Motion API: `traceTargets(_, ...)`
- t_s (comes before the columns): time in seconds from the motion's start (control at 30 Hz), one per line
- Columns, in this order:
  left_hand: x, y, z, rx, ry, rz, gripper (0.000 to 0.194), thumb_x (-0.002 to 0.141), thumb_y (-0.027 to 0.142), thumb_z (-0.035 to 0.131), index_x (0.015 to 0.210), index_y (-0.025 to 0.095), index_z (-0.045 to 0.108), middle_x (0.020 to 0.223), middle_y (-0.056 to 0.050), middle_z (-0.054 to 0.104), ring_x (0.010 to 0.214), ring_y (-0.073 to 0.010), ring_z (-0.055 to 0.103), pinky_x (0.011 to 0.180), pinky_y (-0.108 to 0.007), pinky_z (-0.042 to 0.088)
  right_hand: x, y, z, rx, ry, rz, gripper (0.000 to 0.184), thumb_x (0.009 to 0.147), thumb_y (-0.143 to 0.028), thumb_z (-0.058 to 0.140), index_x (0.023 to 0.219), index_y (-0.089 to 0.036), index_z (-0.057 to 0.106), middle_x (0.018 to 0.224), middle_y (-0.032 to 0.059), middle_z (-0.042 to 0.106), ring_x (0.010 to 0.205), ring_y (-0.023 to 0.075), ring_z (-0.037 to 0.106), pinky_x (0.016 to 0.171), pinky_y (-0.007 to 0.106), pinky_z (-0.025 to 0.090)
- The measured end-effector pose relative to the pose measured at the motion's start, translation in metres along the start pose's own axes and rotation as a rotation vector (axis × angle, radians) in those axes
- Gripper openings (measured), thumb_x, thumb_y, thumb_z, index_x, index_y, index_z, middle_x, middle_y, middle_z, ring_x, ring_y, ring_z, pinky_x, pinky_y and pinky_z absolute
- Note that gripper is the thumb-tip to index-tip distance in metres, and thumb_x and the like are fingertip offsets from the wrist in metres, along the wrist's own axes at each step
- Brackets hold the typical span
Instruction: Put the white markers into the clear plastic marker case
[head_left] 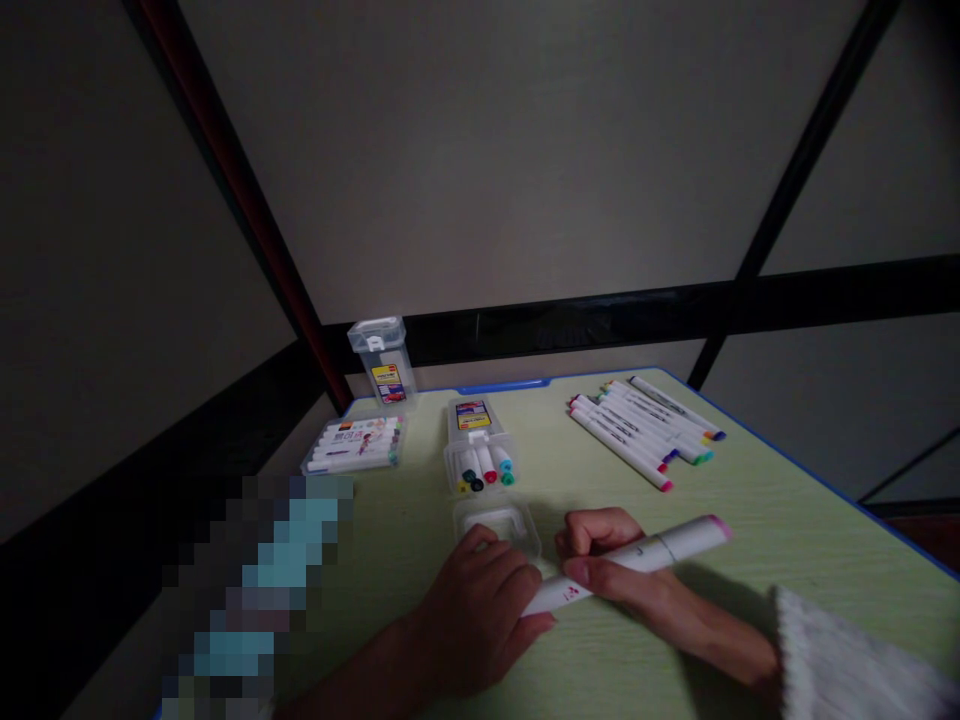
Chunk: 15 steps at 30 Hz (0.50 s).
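Note:
A white marker with a pink end (679, 542) is held slantwise above the near part of the table, between both hands. My left hand (480, 610) is closed around its lower left end, which the fingers hide. Thumb and curled fingers of my right hand (611, 565) pinch the marker's middle, leaving the pink end sticking out to the right. Just beyond my left hand lies a clear plastic lid (496, 522), partly covered by the fingers. Behind that, an open clear case (481, 440) lies on its side with several markers inside, their coloured ends facing me.
Several loose white markers (637, 425) lie in a row at the right. A flat clear pack of markers (356, 445) rests at the left, and a lidded clear box (384, 362) stands behind it. The pale green table (757, 540) has a blue edge, with wall panels behind.

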<state>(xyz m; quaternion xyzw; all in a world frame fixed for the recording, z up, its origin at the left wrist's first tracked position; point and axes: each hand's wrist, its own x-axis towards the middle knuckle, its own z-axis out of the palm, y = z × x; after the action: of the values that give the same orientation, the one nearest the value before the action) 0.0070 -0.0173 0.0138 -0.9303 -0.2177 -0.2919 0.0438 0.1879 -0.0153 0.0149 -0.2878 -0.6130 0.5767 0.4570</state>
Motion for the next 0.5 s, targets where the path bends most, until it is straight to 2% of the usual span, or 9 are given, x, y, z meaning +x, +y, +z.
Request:
traceTargets(0.3,0.0030,0.0009,-0.0027,0.024,0.036,0.038,0.046,0.096,0.032,0.015,0.070,0.014,0.049,0.060,-0.003,0.054,0.055,-0.0149,0.046,0.059,-0.031,0.034,-0.0021,-0.0011,-0.0014,-0.026,-0.029,-0.012,0.039,0.071,-0.044,0.062,0.052,-0.020,0.038,0.051,-0.0058,0.030,0.049,0.0092,0.026,0.043,0.021,0.022)
traceTargets(0.5,0.0017,-0.0047,-0.0018,0.013,0.073,0.051,0.044,0.096,0.030,0.017,0.071,0.014,0.049,0.059,-0.002,0.052,0.054,-0.0147,0.046,0.061,-0.031,0.034,-0.0028,-0.0027,0.0030,-0.096,0.052,-0.036,0.036,0.073,-0.043,0.061,0.053,-0.019,0.041,0.051,-0.0058,0.032,0.047,0.0088,0.027,0.043,0.021,0.023)
